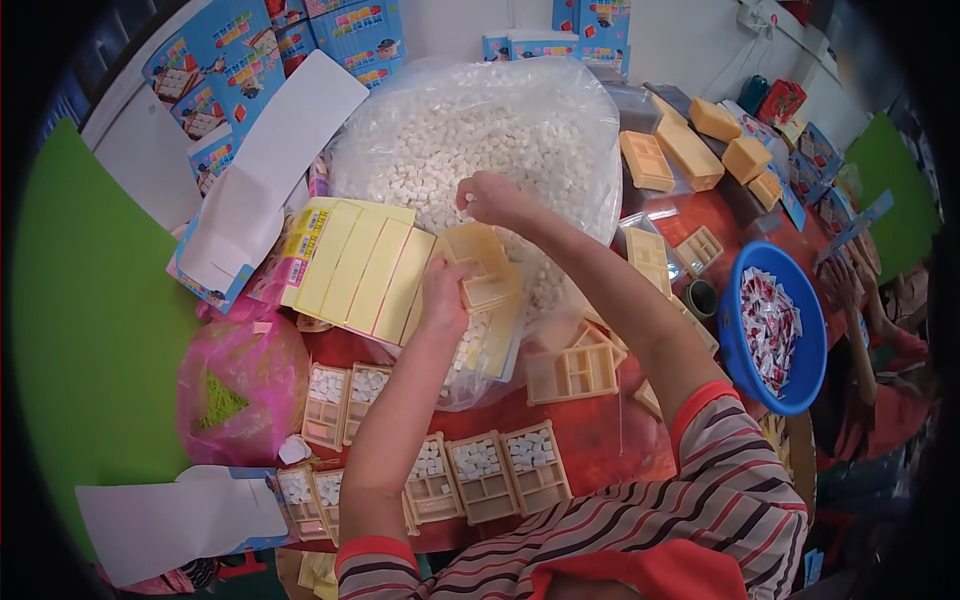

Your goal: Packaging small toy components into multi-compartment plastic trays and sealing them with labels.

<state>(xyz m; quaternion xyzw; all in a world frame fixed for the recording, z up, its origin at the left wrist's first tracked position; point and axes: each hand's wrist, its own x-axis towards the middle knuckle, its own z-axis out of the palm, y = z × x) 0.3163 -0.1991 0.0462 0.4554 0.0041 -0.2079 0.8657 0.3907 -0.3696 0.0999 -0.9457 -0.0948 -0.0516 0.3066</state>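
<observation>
My left hand (445, 297) grips the edge of a pale orange compartment tray (478, 250), tilted over the yellow sheet. Farther off, my right hand (495, 200) is closed in a pinch, with a small white piece (470, 197) at its fingertips. It is above a big clear plastic bag (592, 130) heaped with small white pieces (440, 150). Beside my left hand is a yellow panelled sheet (355, 265) with coloured labels at its left end. Some white pieces lie below the held tray, partly hidden by my left forearm.
Filled trays (475, 465) line the near table edge. Stacked trays (575, 370) sit right of centre; more trays (690, 150) are at the back right. A blue basin (735, 350) holds small packets. Left are an open box (225, 225) and a pink bag (235, 355). Another person's hand (840, 285) shows far right.
</observation>
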